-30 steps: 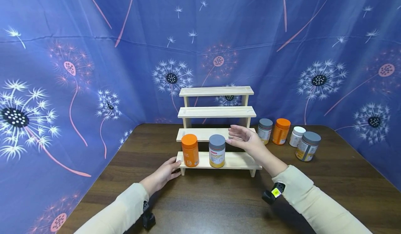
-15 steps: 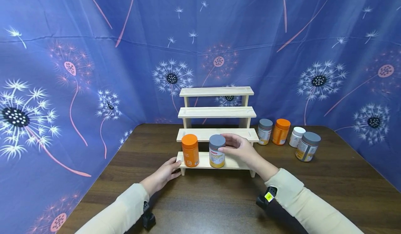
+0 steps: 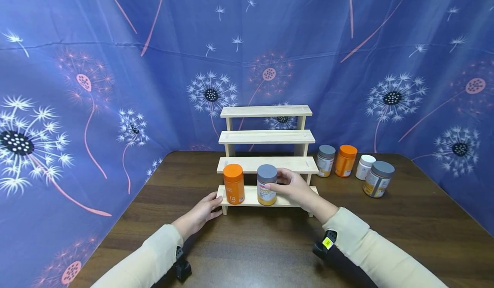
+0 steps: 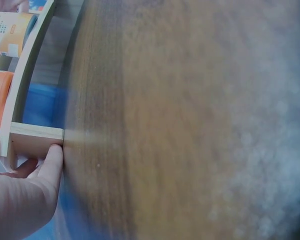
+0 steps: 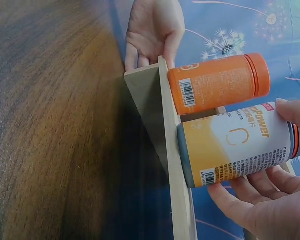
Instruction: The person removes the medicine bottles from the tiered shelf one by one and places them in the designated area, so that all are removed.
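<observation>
A grey-lidded supplement jar (image 3: 267,185) with a white and yellow label stands on the lowest step of a wooden tiered shelf (image 3: 290,202). My right hand (image 3: 294,189) holds this jar from its right side, thumb at the front and fingers around the back, as the right wrist view shows. Left of it, a little apart, stands an orange jar (image 3: 233,184) with an orange lid. My left hand (image 3: 198,215) grips the left end of the lowest step, with the thumb at the board and fingers against the leg (image 4: 37,138).
At the back right of the brown table (image 3: 247,249) stand another grey-lidded jar (image 3: 325,161), an orange jar (image 3: 345,161), a small white bottle (image 3: 364,168) and a larger grey-lidded jar (image 3: 379,179). A blue dandelion-print cloth (image 3: 162,86) hangs behind.
My right hand has moved left and slightly down from beside the shelf onto the grey-lidded jar and now holds it. The left hand and the jars have stayed in place.
</observation>
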Action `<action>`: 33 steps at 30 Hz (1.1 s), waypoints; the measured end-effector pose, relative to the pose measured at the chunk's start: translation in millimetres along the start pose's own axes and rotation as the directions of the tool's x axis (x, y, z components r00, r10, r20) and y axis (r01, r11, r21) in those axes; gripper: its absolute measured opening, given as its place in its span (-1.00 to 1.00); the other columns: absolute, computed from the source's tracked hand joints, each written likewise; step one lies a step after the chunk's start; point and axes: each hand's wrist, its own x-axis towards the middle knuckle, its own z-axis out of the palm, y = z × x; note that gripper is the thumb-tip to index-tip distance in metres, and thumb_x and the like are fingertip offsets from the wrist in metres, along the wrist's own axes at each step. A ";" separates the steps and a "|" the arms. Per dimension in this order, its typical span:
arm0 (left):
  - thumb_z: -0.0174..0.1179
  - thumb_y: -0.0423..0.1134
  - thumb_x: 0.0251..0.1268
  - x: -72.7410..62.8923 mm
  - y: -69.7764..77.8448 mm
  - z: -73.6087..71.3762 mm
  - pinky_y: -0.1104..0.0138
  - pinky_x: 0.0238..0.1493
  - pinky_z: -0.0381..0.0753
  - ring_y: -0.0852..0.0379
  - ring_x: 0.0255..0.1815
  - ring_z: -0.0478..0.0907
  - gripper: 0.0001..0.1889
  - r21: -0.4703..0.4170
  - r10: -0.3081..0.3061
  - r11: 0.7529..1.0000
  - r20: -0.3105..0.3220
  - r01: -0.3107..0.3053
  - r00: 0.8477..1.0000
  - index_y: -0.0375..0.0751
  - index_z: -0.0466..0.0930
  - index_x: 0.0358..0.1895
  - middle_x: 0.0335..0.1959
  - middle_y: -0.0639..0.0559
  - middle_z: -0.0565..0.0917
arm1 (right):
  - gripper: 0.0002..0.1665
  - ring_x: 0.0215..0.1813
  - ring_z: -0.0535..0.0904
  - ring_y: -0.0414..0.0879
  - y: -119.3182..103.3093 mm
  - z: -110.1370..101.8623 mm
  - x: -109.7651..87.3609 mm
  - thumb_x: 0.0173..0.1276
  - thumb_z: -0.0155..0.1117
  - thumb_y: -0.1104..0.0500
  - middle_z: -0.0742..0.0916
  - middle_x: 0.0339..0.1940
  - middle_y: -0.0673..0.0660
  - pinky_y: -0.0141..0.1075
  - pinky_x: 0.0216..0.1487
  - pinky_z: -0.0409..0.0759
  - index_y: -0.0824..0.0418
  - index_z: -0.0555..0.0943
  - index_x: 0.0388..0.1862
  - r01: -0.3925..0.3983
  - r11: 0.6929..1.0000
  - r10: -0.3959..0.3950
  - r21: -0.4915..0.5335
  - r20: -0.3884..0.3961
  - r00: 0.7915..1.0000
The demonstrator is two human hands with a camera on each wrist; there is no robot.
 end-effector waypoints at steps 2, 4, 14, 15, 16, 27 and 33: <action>-0.20 -0.24 0.58 0.0 -0.3 -0.9 -0.08 0.41 0.32 -0.29 0.46 0.16 -0.48 -0.001 0.000 1.000 0.008 0.000 1.000 -0.42 0.04 0.45 0.40 -0.44 0.26 | -0.37 0.14 0.57 0.02 -0.1 0.6 0.2 0.27 0.38 0.10 0.63 0.13 0.24 -0.19 0.21 0.52 0.32 0.45 0.24 0.002 1.000 -0.002 0.003 0.003 1.000; -0.18 -0.22 0.57 0.3 -1.2 -2.6 -0.06 0.42 0.31 -0.28 0.47 0.15 -0.47 0.001 0.001 1.000 0.023 -0.001 1.000 -0.41 0.03 0.46 0.41 -0.43 0.25 | -0.38 0.14 0.57 0.02 -0.1 1.2 0.2 0.27 0.38 0.10 0.63 0.12 0.24 -0.21 0.20 0.52 0.33 0.45 0.23 0.004 1.000 -0.004 0.006 0.002 1.000; -0.09 -0.09 0.54 -0.8 -3.0 -6.1 0.02 0.38 0.41 -0.22 0.45 0.22 -0.38 0.022 0.038 0.999 0.070 -0.039 0.997 -0.42 0.03 0.45 0.39 -0.40 0.30 | -0.36 0.08 0.57 -0.03 -2.2 3.0 -2.3 0.21 0.43 0.10 0.65 0.07 0.21 -0.29 0.14 0.53 0.30 0.48 0.22 -0.005 1.000 0.006 0.012 -0.053 0.999; -0.12 -0.12 0.55 -0.1 -2.5 -4.8 -0.01 0.40 0.37 -0.25 0.46 0.19 -0.41 0.015 0.024 1.000 0.050 -0.025 0.998 -0.41 0.04 0.45 0.39 -0.41 0.29 | -0.36 0.07 0.58 -0.04 -2.7 3.1 -2.6 0.21 0.44 0.10 0.66 0.06 0.20 -0.31 0.13 0.54 0.30 0.48 0.22 -0.006 1.000 0.006 0.011 -0.059 0.998; -0.14 -0.16 0.56 0.5 -2.6 -4.0 -0.03 0.40 0.36 -0.26 0.46 0.19 -0.44 0.012 0.019 1.000 0.040 -0.019 0.999 -0.41 0.04 0.45 0.39 -0.42 0.29 | -0.36 0.07 0.58 -0.05 -3.2 2.8 -2.9 0.21 0.44 0.09 0.66 0.07 0.20 -0.32 0.12 0.54 0.29 0.48 0.22 -0.004 1.000 0.005 0.009 -0.060 0.998; -0.20 -0.23 0.58 2.7 -1.2 -1.7 -0.06 0.41 0.33 -0.28 0.46 0.17 -0.48 -0.004 -0.001 1.000 0.007 0.001 1.000 -0.41 0.04 0.46 0.40 -0.43 0.28 | -0.36 0.12 0.58 -0.02 -12.3 -5.2 -6.9 0.23 0.42 0.08 0.65 0.12 0.21 -0.35 0.11 0.55 0.27 0.47 0.24 0.006 1.000 -0.007 -0.018 -0.107 0.994; -0.19 -0.22 0.58 3.4 -1.7 -2.2 -0.06 0.41 0.33 -0.28 0.46 0.18 -0.47 0.000 -0.002 1.000 0.013 0.002 1.000 -0.42 0.03 0.46 0.39 -0.44 0.27 | -0.39 0.10 0.60 0.01 -15.6 -12.1 -7.5 0.22 0.43 0.09 0.66 0.10 0.22 -0.31 0.09 0.58 0.26 0.50 0.21 0.016 0.999 -0.021 -0.043 -0.107 0.994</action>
